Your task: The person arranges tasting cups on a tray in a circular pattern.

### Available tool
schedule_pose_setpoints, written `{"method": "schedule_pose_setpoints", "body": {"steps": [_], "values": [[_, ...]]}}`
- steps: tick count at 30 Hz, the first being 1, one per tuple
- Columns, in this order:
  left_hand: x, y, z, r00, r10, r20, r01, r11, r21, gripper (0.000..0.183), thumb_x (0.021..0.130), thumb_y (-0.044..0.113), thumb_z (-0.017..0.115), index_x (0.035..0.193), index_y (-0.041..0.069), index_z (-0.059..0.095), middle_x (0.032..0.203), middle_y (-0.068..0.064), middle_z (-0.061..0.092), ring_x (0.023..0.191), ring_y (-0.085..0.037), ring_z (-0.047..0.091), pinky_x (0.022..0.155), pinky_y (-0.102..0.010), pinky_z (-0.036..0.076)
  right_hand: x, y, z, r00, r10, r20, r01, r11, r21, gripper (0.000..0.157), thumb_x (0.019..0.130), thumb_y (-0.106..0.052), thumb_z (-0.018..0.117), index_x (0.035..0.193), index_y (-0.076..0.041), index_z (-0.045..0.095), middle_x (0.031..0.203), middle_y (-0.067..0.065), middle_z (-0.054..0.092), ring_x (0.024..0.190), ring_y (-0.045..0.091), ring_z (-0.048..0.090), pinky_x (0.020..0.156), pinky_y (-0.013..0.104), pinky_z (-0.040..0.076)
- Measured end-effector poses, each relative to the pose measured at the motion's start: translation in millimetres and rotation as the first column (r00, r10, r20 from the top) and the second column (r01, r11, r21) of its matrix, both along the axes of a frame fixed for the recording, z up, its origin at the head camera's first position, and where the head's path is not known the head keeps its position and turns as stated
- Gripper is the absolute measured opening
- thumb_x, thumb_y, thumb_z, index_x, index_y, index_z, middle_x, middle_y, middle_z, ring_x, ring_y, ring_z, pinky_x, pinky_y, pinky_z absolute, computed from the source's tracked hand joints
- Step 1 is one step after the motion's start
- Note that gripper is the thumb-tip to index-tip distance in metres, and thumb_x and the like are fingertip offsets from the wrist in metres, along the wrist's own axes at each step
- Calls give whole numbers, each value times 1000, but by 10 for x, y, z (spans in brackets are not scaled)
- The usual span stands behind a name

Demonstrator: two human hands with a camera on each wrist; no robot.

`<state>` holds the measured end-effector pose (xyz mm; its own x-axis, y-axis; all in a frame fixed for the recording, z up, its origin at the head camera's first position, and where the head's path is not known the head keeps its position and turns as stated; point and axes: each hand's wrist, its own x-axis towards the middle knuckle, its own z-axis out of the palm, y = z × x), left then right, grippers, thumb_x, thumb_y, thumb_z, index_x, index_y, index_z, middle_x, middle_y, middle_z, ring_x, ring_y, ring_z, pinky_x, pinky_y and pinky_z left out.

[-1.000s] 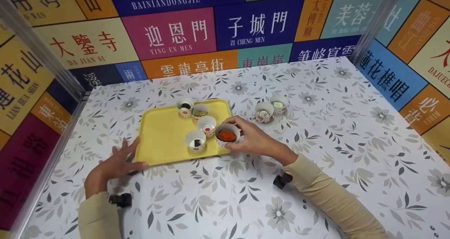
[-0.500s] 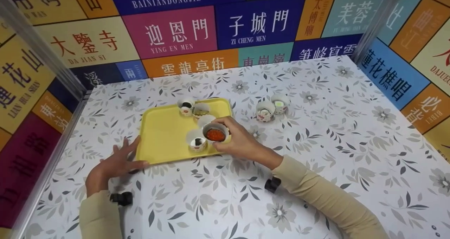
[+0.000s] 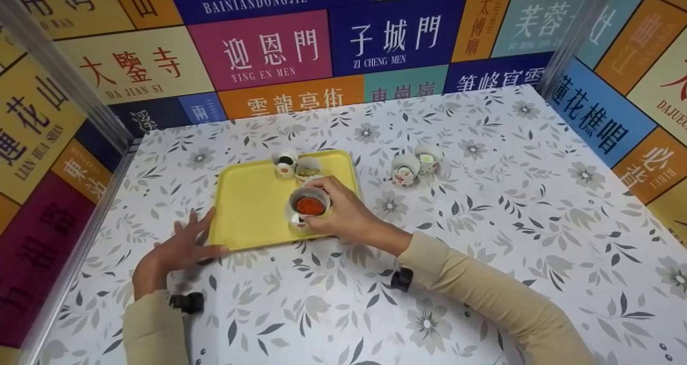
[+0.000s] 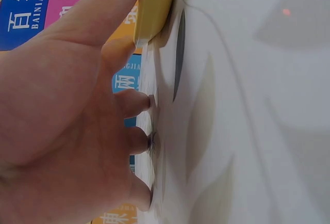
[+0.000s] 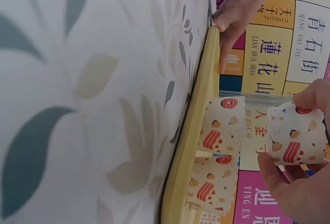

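Note:
My right hand [image 3: 343, 212] holds a small patterned paper cup [image 3: 309, 203] with red-orange contents, thumb on one side and fingers on the other. In the right wrist view the held paper cup [image 5: 295, 136] hangs apart from two other cups [image 5: 223, 126] standing on the yellow tray [image 3: 247, 204]. From the head it overlaps a cup [image 3: 297, 223] with something black inside. My left hand [image 3: 180, 249] lies at the tray's left edge, fingers spread and straight, the thumb along the near corner. The left wrist view shows this hand [image 4: 67, 105] with its fingertips down on the tabletop.
Two more cups stand at the tray's back edge, one with dark contents [image 3: 284, 163], one with yellowish contents [image 3: 308, 172]. Off the tray to the right are two cups, a nearer one [image 3: 405, 170] and a farther one [image 3: 428, 160]. Printed panels [image 3: 257, 48] enclose the flower-patterned table [image 3: 483, 204].
My right hand has carried the cup with red-orange contents leftward from the tray's right side, over the other cups. The left hand stays at the tray's left edge.

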<state>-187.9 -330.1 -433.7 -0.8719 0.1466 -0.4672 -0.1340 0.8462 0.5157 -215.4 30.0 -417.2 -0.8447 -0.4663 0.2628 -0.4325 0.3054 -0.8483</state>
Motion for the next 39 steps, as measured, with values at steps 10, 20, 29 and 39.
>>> {"method": "schedule_pose_setpoints", "body": {"steps": [10,20,29,39], "values": [[-8,-1,-12,1000,-5,-14,4,1000,-7,111,81,70,66,160,36,-4,165,-20,-21,145,-54,-27,99,-86,-15,-32,-181,64,999,30,39,-31,999,21,50,81,-18,80,126,-12,61,130,6,62,108,18,62,87,28,55],[-13,-19,-26,1000,-12,-26,12,1000,-17,110,83,69,66,160,35,-4,164,-22,-20,144,-56,-26,99,-87,-14,-128,-304,235,976,48,212,-68,994,87,49,83,-26,81,127,-25,61,126,-2,63,98,12,62,75,23,55],[-22,-10,-21,1000,8,-6,-8,1000,-23,110,81,71,65,160,35,-3,165,-20,-20,145,-54,-27,100,-85,-17,-304,-422,300,978,80,195,-114,978,173,60,84,-30,80,138,-16,56,133,2,61,111,15,59,90,31,54],[-38,-6,2,1000,3,25,-2,999,-43,110,82,73,63,160,35,-4,164,-21,-23,144,-54,-28,101,-85,-16,-405,-571,328,984,93,154,-139,937,320,58,87,-33,77,138,-19,54,137,0,60,121,14,58,102,35,52]]}}
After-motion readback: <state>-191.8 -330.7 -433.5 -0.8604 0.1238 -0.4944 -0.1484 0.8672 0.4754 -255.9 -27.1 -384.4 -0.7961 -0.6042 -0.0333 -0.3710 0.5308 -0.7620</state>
